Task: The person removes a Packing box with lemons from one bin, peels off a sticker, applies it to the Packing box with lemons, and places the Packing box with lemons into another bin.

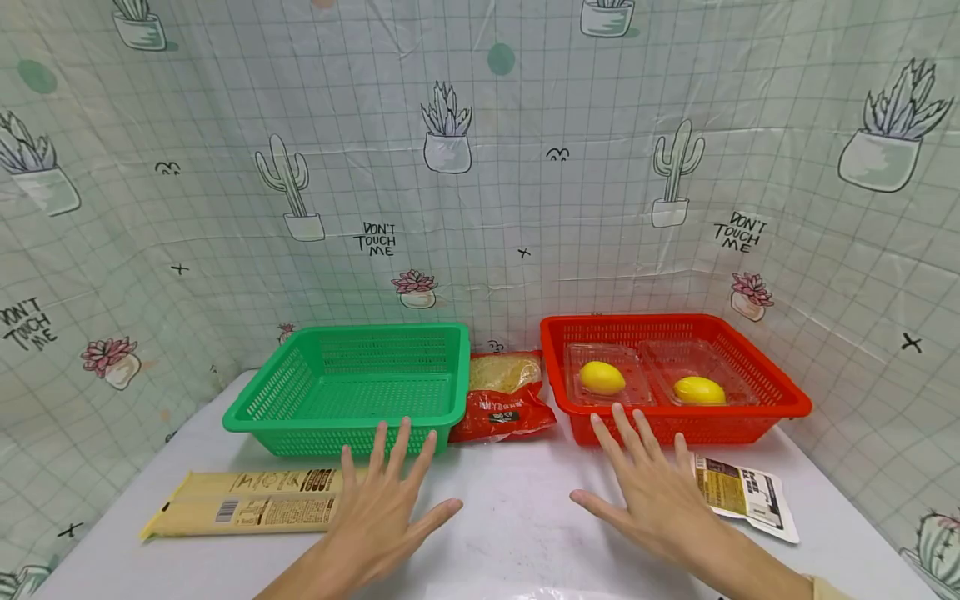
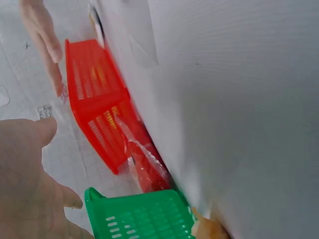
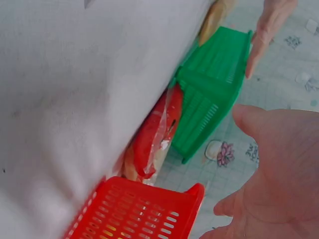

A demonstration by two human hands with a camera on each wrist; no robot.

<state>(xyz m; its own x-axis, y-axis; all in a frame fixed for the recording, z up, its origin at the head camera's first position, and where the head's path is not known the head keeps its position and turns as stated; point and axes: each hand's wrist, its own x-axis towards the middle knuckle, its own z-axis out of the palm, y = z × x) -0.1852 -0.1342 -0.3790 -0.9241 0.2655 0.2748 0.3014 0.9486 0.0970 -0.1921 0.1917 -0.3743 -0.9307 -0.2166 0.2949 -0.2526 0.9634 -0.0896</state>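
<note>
Fingers spread, my left hand [image 1: 382,508] hovers near the right end of a long beige noodle packet [image 1: 255,502], partly hiding it. Just beyond is a green plastic basket [image 1: 352,427] with nothing in it. My right hand [image 1: 652,492], also spread, is in front of a red plastic basket [image 1: 780,404] and beside a white and brown pouch [image 1: 746,496]. Inside the red basket, two clear plastic trays each hold a yellow lemon [image 1: 602,378], [image 1: 699,390]. Neither hand holds anything.
A red and clear bag [image 1: 504,408] with pale contents lies between the two baskets, also seen as a red bag [image 3: 157,134] in the right wrist view. Behind the white table [image 1: 517,517] hangs a grid-patterned curtain [image 1: 487,217], which also encloses both sides.
</note>
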